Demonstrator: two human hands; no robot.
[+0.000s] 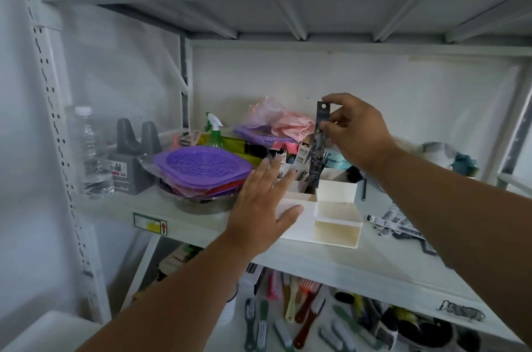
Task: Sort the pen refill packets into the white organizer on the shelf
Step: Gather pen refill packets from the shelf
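Right hand: I see it pinching a dark refill packet, upright over the white organizer.
Left hand: fingers straight, flat against organizer's left side.

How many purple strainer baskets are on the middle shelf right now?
2: a stack of purple strainer baskets rests on the metal bowl left of the white organizer; another lies further back under pink bags. How many the stack holds is unclear.

White metal shelving against a pale wall. Perforated upright post along the left edge. Soft, even light.
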